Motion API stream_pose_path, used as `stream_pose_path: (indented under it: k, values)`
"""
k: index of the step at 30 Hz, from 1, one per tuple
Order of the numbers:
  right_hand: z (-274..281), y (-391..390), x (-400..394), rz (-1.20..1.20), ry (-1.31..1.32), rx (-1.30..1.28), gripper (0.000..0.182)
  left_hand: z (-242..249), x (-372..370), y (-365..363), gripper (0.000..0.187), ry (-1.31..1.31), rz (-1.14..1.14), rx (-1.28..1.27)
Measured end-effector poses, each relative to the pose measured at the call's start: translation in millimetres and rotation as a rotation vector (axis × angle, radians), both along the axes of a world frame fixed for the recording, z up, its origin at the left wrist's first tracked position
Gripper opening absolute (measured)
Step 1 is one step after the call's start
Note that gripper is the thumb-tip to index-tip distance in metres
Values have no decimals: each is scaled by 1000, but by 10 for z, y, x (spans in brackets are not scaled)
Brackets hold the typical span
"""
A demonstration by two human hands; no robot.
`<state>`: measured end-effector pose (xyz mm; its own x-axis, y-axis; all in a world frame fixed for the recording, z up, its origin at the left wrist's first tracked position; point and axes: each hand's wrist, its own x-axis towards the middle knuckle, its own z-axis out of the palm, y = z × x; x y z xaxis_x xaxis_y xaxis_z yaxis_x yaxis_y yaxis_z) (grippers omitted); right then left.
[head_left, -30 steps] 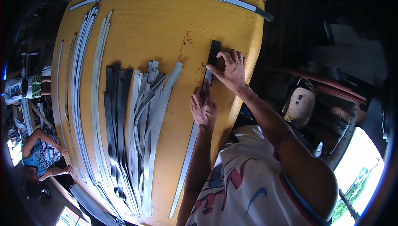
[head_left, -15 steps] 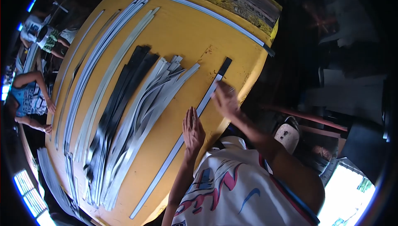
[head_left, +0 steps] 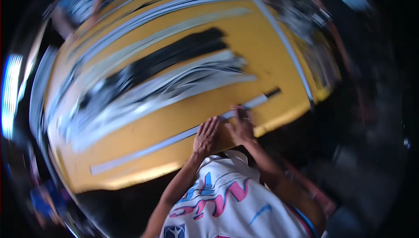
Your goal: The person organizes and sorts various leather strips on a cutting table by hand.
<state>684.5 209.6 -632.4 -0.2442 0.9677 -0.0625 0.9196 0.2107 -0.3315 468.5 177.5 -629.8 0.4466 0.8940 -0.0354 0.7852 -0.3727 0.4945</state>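
Observation:
A long pale strip with a black end (head_left: 144,151) lies along the near edge of the yellow table (head_left: 283,107). My left hand (head_left: 206,136) rests on it around its middle, fingers stretched out flat. Just to the right, my right hand (head_left: 241,126) touches the same strip nearer the black end, with the thumb spread from the fingers. Beyond my hands lie a loose bundle of pale grey strips (head_left: 174,85) and a bundle of black strips (head_left: 170,57). Motion blur softens the picture.
More long pale strips (head_left: 152,16) lie across the far part of the table. A single long strip (head_left: 279,28) runs along the right side, beside blurred crumpled material (head_left: 297,2). Another person's arm (head_left: 99,2) reaches the far left edge; a blurred person (head_left: 46,201) appears lower left.
The view has swung, so the table and strips now lie more crosswise. My right hand, raised and blurred before, has come down onto the strip beside my left hand.

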Motion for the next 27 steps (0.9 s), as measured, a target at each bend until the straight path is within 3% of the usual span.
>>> stream_pose_path:
  k: [2, 3, 5, 11, 17, 21, 24, 27]
  values:
    - [-53, 290, 425, -132, 115, -47, 79, -68, -129, -123, 69, -61, 126, 46]
    - [-141, 388, 685, -165, 24, 32, 77, 31, -116, -164, 68, -45, 225, -30]
    - [-218, 489, 1106, -24, -58, 180, 72, 43, -296, -365, 71, 61, 422, -59]
    - [-95, 349, 976, 37, -106, 251, 70, 20, -1259, -987, 68, 318, 1036, -139]
    - [-289, 372, 1025, -131, -169, 260, 68, -225, -2755, -1348, 79, 472, 1454, -140]
    - [-290, 394, 980, -196, -367, 232, 67, -212, -3920, -1555, 82, 486, 1582, -225]
    - [-428, 502, 954, -336, -250, 150, 72, -281, -4623, -1754, 80, 471, 1687, -211]
    - [-546, 614, 950, -662, -118, 3, 88, -295, -5023, -1833, 78, 495, 1734, -195]
